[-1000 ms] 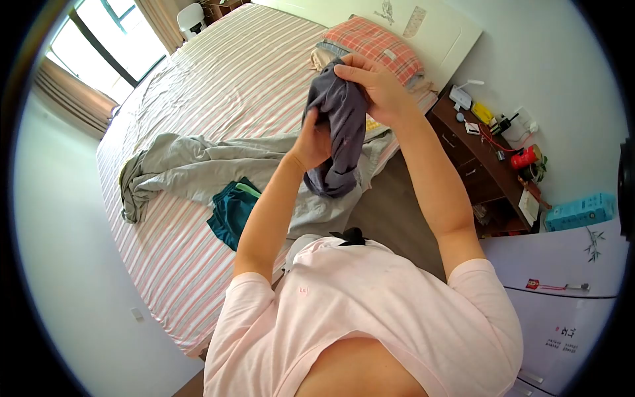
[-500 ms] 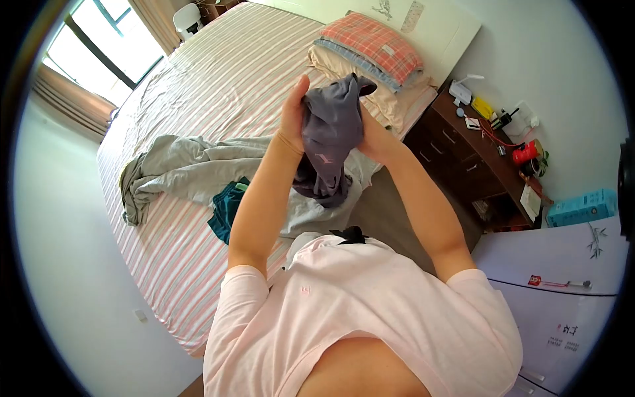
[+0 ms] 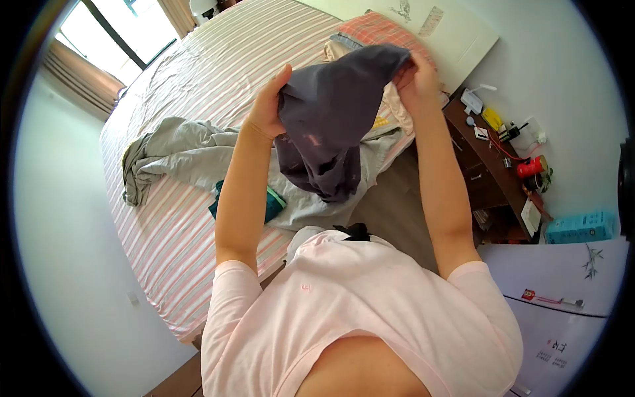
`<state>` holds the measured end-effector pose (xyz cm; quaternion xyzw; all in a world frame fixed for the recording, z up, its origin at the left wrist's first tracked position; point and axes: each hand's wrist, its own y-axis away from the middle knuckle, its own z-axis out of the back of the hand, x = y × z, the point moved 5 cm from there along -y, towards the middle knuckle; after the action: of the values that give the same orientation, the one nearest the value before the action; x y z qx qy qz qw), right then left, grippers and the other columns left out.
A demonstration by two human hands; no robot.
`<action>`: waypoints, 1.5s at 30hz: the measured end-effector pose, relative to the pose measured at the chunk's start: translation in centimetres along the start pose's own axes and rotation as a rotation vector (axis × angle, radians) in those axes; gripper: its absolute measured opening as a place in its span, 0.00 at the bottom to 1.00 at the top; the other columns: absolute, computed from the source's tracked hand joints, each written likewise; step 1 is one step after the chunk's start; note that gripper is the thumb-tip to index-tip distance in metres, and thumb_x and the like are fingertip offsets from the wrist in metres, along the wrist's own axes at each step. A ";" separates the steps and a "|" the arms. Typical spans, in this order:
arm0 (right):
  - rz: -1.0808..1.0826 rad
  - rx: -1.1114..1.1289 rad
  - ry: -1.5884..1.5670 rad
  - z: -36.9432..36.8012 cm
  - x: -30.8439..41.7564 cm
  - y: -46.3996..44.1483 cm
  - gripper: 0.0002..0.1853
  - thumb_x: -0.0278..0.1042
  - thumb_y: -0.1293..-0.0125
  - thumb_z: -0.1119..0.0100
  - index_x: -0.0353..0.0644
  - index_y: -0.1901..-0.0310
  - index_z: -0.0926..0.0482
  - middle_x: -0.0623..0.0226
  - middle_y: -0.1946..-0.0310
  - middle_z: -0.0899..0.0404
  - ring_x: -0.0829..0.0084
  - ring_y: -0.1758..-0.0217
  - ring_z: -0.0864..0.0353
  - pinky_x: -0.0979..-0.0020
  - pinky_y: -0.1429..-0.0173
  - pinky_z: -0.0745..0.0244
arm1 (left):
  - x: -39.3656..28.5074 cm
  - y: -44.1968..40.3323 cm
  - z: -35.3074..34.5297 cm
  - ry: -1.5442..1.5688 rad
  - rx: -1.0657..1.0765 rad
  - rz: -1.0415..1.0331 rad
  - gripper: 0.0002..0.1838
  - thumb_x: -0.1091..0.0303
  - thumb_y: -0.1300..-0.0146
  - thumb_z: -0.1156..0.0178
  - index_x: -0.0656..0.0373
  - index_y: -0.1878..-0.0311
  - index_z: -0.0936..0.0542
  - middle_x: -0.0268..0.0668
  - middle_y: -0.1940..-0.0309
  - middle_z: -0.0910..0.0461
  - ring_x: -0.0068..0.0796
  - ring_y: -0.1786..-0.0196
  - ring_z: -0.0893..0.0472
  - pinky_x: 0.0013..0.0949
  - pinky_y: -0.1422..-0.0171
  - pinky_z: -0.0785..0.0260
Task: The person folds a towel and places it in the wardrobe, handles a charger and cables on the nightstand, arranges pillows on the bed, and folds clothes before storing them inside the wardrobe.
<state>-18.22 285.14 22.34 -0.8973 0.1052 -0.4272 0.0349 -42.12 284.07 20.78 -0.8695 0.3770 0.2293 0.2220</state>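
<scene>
Between my hands a dark grey garment [image 3: 337, 92] is stretched out in the air, with a small pinkish print on it and its lower part hanging in folds. My left hand [image 3: 268, 106] grips its left edge, thumb pointing up and the other fingers behind the cloth. My right hand [image 3: 418, 83] pinches the upper right corner. Below the garment, a crumpled light grey-green quilt [image 3: 192, 159] lies across the bed, and a dark teal piece of clothing [image 3: 274, 204] rests on it, partly hidden by my left forearm.
The bed has a striped sheet [image 3: 211, 73] and a red checked pillow [image 3: 377, 30] at the headboard [image 3: 473, 43]. To the right stand a dark brown cabinet [image 3: 493, 165] with small items on top and a white fridge [image 3: 562, 278]. Grey floor [image 3: 390, 198] shows beside the bed.
My hands have moved apart, the right one up and to the right. The bunched garment is now spread wider between them. More of the teal clothing shows right of my left forearm.
</scene>
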 end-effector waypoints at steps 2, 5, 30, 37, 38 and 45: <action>0.099 -0.007 -0.055 -0.5 2.1 -1.1 0.11 0.36 0.34 0.58 0.39 0.57 0.30 0.65 0.62 0.24 0.70 0.60 0.25 0.66 0.53 0.30 | -0.5 0.7 0.1 -0.067 -0.051 -0.021 0.26 0.51 0.36 0.53 0.67 0.48 0.30 0.45 0.51 0.26 0.38 0.50 0.24 0.42 0.45 0.31; 0.212 0.082 0.448 -2.7 4.8 -1.4 0.12 0.36 0.35 0.53 0.40 0.53 0.31 0.64 0.62 0.24 0.70 0.57 0.25 0.67 0.51 0.31 | -1.0 0.4 -1.8 -0.146 -0.104 -0.084 0.24 0.53 0.36 0.53 0.66 0.48 0.30 0.44 0.51 0.25 0.38 0.50 0.25 0.41 0.44 0.33; 0.481 0.102 1.251 -7.1 2.3 -6.2 0.18 0.40 0.47 0.42 0.32 0.62 0.21 0.60 0.70 0.19 0.70 0.69 0.21 0.73 0.61 0.28 | 3.3 1.8 4.6 -2.035 -0.487 0.530 0.33 0.48 0.49 0.38 0.72 0.53 0.27 0.46 0.61 0.21 0.36 0.59 0.22 0.35 0.51 0.32; 0.271 0.167 0.832 -5.0 0.6 -4.2 0.15 0.35 0.45 0.40 0.35 0.59 0.23 0.65 0.67 0.21 0.78 0.68 0.23 0.77 0.63 0.27 | 0.1 1.9 2.4 -0.481 -0.581 0.149 0.21 0.54 0.36 0.49 0.67 0.56 0.25 0.41 0.62 0.22 0.27 0.62 0.21 0.28 0.58 0.27; 0.236 0.138 0.706 -4.7 0.0 -2.8 0.12 0.35 0.43 0.43 0.36 0.62 0.22 0.66 0.70 0.21 0.79 0.70 0.23 0.77 0.63 0.26 | -0.1 1.3 2.4 -0.353 -0.411 0.109 0.21 0.55 0.35 0.51 0.66 0.53 0.27 0.41 0.59 0.22 0.30 0.61 0.21 0.31 0.55 0.26; -0.368 0.106 0.035 -1.9 -11.1 5.2 0.15 0.38 0.38 0.55 0.33 0.61 0.25 0.56 0.65 0.21 0.65 0.62 0.20 0.66 0.54 0.26 | 2.2 -2.0 -0.6 0.064 -0.090 0.088 0.20 0.57 0.35 0.54 0.66 0.50 0.28 0.44 0.58 0.22 0.35 0.58 0.20 0.37 0.51 0.27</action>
<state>-27.35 282.59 14.30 -0.8907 -0.0828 -0.4469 0.0018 -39.13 283.71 20.43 -0.8680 0.4111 0.2279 0.1601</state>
